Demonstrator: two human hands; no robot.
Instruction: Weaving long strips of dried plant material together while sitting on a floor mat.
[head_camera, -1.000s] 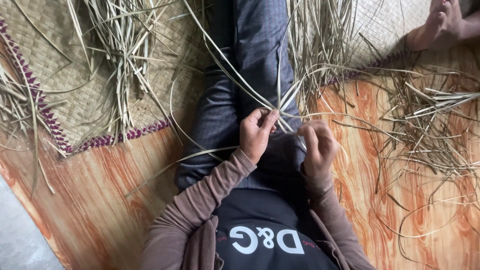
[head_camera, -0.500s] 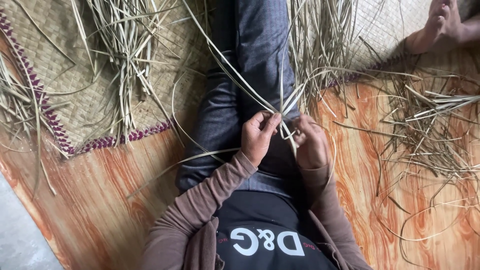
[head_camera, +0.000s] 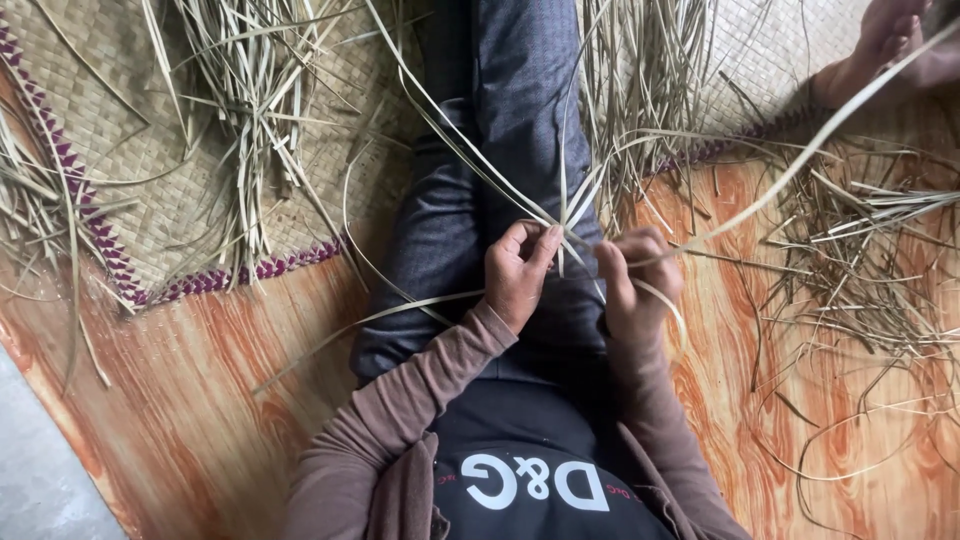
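Several long, pale leaf strips (head_camera: 470, 165) cross at the middle of the frame, above the person's lap, where both hands work them. The left hand (head_camera: 515, 275) pinches the crossing between thumb and curled fingers; the right hand (head_camera: 640, 275) has its fingers closed round one strip (head_camera: 790, 170) that arcs away toward the upper right. These strips look light, flat and springy, likely to crease or split if bent sharply, so the best hold seems close to the crossing, flat sides pinched. Room is tight: the grey-trousered leg (head_camera: 510, 90) lies under the work, loose strip bundles (head_camera: 240, 120) lie on the woven mat (head_camera: 130, 190) at upper left, and a tangled heap (head_camera: 860, 250) sits at right on the wood-patterned floor (head_camera: 200, 400). Another person's hand (head_camera: 885, 45) sits at the upper right corner.
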